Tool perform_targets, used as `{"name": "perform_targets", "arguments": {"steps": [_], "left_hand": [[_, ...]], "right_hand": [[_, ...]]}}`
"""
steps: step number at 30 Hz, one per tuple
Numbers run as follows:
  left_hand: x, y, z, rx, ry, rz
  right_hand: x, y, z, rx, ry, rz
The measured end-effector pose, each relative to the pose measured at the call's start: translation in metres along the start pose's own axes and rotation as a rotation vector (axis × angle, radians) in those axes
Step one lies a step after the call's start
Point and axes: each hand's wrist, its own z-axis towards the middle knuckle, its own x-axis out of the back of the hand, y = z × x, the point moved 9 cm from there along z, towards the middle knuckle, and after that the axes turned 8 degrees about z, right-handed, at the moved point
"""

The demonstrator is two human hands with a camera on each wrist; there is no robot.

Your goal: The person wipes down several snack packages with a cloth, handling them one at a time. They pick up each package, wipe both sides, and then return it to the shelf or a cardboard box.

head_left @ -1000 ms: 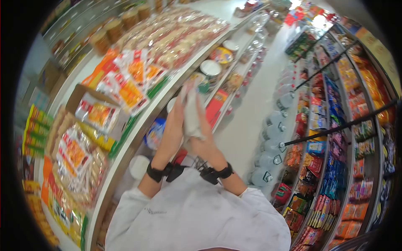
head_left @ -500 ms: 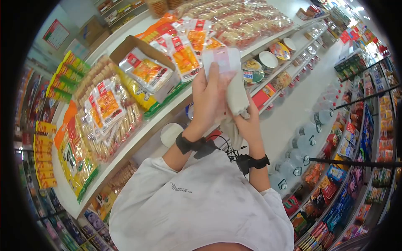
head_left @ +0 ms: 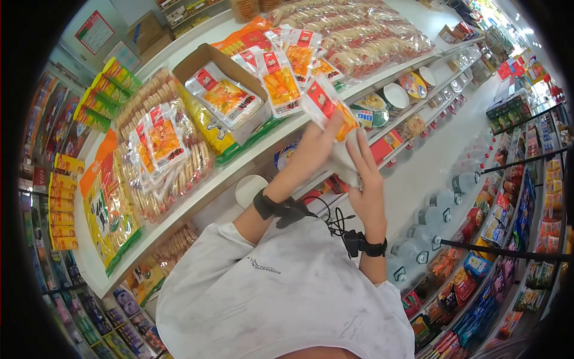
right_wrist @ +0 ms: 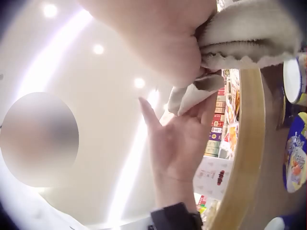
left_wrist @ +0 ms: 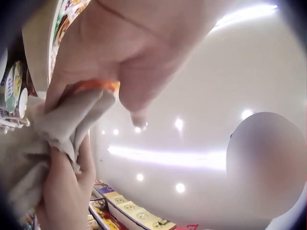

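Note:
My left hand (head_left: 315, 149) pinches a snack packet (head_left: 320, 103) with a red, white and orange printed front, tilted up over the shelf edge. A pale grey cloth (head_left: 343, 163) lies against the packet's lower side. My right hand (head_left: 367, 185) holds this cloth, fingers pointing up along the packet's right edge. In the left wrist view the cloth (left_wrist: 72, 117) is folded between the two hands, with a sliver of orange packet (left_wrist: 98, 86) above it. The right wrist view shows the cloth (right_wrist: 249, 36) bunched by the right hand, the left palm (right_wrist: 177, 143) beyond.
Similar packets (head_left: 278, 81) and an open cardboard box (head_left: 254, 90) of them lie on the white shelf top, left of the hands. Lower shelves hold tubs (head_left: 396, 96). Large water bottles (head_left: 433, 218) line the floor; a snack rack (head_left: 478, 287) stands at right.
The hands, earlier pressed together around the cloth, now stand apart with the packet between them. The packet has turned from its pale back to its printed front. The head view has shifted.

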Motion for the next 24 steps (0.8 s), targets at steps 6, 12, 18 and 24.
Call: {"name": "perform_targets", "arguments": {"steps": [6,12,18,24], "left_hand": [[0.022,0.011,0.006,-0.090,-0.041,0.108],[-0.012,0.002,-0.005,0.011,-0.293,0.177],[-0.028,-0.013,-0.021,0.025,-0.530,0.102],[0.015,0.037,0.022,-0.123,-0.084,0.224]], "right_hand": [[0.048,0.047,-0.026,-0.207,0.231,0.421],[0.011,0.082,-0.040,-0.538,0.104,0.494],[0.023,0.095,-0.036,-0.614,0.298,0.669],[0.030,0.115,-0.043,-0.605,0.402,0.521]]}}
